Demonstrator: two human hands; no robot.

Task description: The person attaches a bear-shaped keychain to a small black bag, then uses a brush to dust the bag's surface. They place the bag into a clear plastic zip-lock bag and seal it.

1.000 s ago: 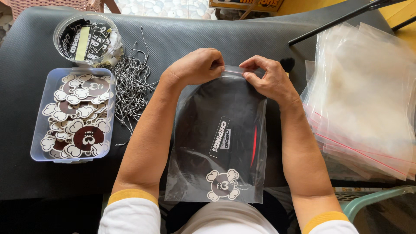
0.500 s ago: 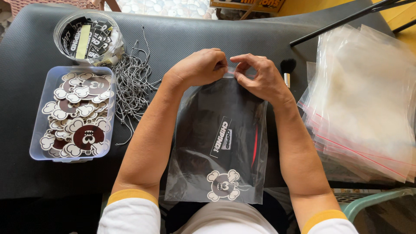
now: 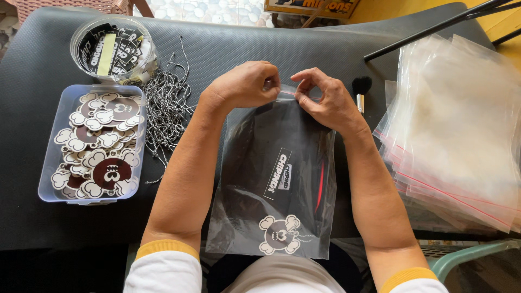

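A clear zip bag point(image 3: 255, 217) lies on the black table in front of me, holding a folded black garment point(image 3: 282, 157) and a brown-and-cream skull-shaped tag point(image 3: 279, 235). My left hand point(image 3: 244, 85) and my right hand point(image 3: 324, 100) both pinch the bag's top strip at its far edge, fingertips close together near the middle. The strip between the fingers is mostly hidden.
A clear box point(image 3: 58, 163) of several skull-shaped tags sits at the left. Behind it stands a round tub point(image 3: 81, 38) of black labels, beside a pile of black-and-white cords point(image 3: 167, 106). A stack of empty zip bags point(image 3: 461, 135) lies at the right, and a small black brush point(image 3: 360, 91) next to my right hand.
My right hand has slid left along the bag's top strip toward my left hand. The brush behind it has come into view. The bag has stayed in place.
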